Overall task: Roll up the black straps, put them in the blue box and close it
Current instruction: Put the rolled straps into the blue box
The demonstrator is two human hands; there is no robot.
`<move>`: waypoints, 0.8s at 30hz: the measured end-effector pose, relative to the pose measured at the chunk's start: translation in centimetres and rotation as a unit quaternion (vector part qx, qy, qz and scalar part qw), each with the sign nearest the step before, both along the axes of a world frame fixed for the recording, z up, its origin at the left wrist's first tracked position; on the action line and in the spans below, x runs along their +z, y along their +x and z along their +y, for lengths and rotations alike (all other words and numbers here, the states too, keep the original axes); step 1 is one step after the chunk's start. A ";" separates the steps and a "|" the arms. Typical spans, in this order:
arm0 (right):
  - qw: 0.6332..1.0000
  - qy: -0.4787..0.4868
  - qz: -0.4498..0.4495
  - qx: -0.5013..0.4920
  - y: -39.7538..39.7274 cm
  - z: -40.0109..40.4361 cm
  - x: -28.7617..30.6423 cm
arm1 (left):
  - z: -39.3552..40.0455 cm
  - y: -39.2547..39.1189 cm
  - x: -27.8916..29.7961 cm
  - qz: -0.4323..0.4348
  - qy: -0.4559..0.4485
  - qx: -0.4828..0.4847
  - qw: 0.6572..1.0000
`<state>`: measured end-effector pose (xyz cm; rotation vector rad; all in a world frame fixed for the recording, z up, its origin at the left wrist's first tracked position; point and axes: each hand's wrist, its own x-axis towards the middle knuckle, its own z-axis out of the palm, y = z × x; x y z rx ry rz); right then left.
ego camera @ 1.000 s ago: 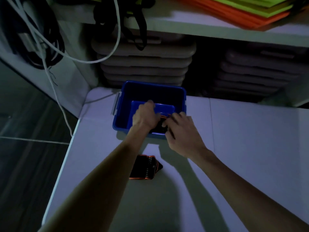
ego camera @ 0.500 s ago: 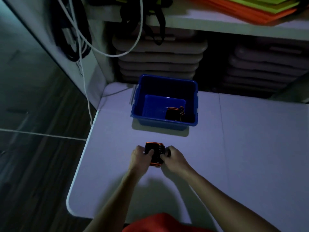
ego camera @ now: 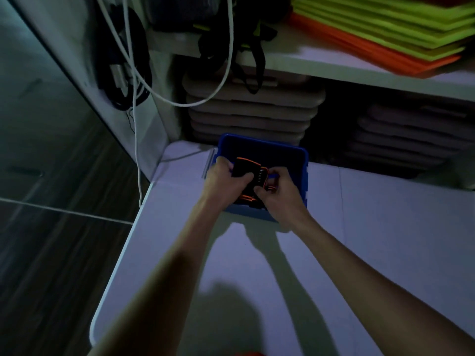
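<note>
while over blue box (ego camera: 303, 173): gripped strap (ego camera: 248, 169)

left hand (ego camera: 224, 183): far, fingers curled, gripping
right hand (ego camera: 279, 195): just beside it, fingers pinching
arms: both stretched forward

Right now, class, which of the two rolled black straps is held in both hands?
The upper rolled strap, gripped by the left hand and right hand above the blue box. The other strap lies lower, unheld.
</note>
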<state>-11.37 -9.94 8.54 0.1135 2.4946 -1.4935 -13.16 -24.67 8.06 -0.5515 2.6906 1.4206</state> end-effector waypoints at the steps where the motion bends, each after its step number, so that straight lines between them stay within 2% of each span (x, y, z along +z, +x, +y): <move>1: 1.000 -0.011 -0.026 -0.001 -0.9 -0.2 -0.7 | 0.0 -1.0 -0.6 -0.023 -0.018 -0.008 1.000; 7: 0.985 0.067 -0.146 0.070 -4.0 -0.9 -4.3 | 0.3 -3.4 -3.8 -0.202 -0.141 -0.107 0.963; 12: 0.954 0.127 -0.218 0.160 -5.7 -1.0 -5.7 | 1.0 -4.3 -5.0 -0.258 -0.178 -0.174 0.934; 19: 0.964 0.088 -0.203 0.148 -5.5 -0.4 -6.0 | 1.4 -4.6 -5.3 -0.286 -0.214 -0.214 0.909; 24: 0.974 0.109 -0.149 0.132 -5.0 0.6 -4.5 | 1.9 -3.9 -3.9 -0.266 -0.211 -0.198 0.919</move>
